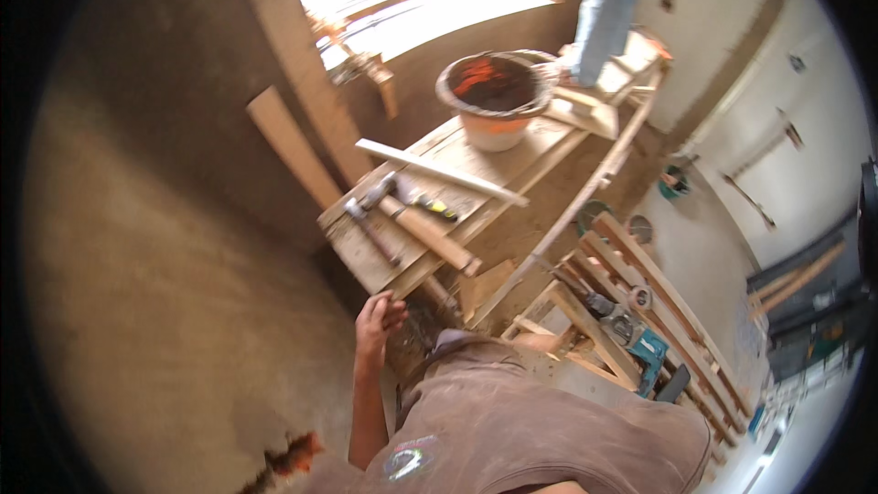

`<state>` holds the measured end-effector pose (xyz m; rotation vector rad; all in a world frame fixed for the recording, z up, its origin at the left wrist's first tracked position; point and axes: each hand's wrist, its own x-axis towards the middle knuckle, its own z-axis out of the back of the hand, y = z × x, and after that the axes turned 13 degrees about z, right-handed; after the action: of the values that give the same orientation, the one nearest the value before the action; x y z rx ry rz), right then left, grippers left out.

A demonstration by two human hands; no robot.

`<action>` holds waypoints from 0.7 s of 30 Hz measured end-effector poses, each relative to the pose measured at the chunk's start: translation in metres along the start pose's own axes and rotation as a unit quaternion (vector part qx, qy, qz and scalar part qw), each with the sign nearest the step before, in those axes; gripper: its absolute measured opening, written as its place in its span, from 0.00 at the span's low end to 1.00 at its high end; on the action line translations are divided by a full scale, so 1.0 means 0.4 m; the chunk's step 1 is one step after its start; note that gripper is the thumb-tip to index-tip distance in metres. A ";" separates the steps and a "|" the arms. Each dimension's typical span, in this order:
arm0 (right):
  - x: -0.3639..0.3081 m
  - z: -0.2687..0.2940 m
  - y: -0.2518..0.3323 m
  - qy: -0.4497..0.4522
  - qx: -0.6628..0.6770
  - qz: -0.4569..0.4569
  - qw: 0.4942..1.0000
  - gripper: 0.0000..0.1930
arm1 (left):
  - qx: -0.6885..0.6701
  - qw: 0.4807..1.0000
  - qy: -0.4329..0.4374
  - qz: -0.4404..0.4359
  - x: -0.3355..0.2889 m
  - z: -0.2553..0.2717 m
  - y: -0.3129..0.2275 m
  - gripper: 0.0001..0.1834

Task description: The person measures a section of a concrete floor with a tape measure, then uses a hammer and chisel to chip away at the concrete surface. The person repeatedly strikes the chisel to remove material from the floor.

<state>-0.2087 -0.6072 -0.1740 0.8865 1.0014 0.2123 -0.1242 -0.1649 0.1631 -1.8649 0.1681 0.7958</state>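
While the brown shirt [549, 412] filled the lower edge of the view, the left hand [380, 316] was raised at the near right corner of a plank bench [352, 261], its fingers bent in a loose, narrow curl. Whether it pressed on the wood or held something small, I could not tell. The right hand was out of sight, so its grip could not be told either.

Closest to that left hand, by the bench's near end, lay a dark-handled hammer [375, 236], its head toward the left edge. Just beyond it, a tool with a thick wooden handle [428, 234] stretched out past the right edge, and a yellow and black tool [435, 208] lay beside that one. To the right of the bench, a teal power drill [647, 352] and a tape roll [640, 297] rested on a slatted wooden frame [672, 284].

Farther along, a pale batten [439, 170] crossed the bench at a slant, one end overhanging the right edge. Past it stood an orange-stained bucket [494, 133], between the bench's two long edges. At the far end were a person's jeans-clad legs [602, 18], and on the floor beyond the right edge, a green bucket [674, 185].
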 end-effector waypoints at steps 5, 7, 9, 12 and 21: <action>0.020 0.128 0.232 -0.127 0.033 0.017 0.991 0.10 | -0.016 1.000 -0.012 0.000 0.002 0.031 -0.008 0.17; 0.048 0.238 0.406 -0.280 0.066 0.098 0.953 0.11 | -0.015 1.000 -0.022 -0.015 0.003 0.042 -0.008 0.17; 0.081 0.356 0.610 -0.364 0.078 0.275 0.886 0.12 | -0.005 0.999 -0.041 -0.021 0.016 0.044 -0.010 0.16; 0.123 0.475 0.918 -0.394 -0.044 0.398 0.827 0.08 | 0.143 0.977 -0.119 -0.100 0.092 0.029 -0.043 0.15; 0.329 0.344 1.309 -0.252 -0.314 0.486 0.776 0.25 | 0.494 0.786 -0.352 -0.120 0.387 -0.009 -0.213 0.28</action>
<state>0.0932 -0.2753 0.1563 0.6925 -0.1432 1.0656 0.0356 -0.0936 0.1379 -0.5125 -0.1247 0.9182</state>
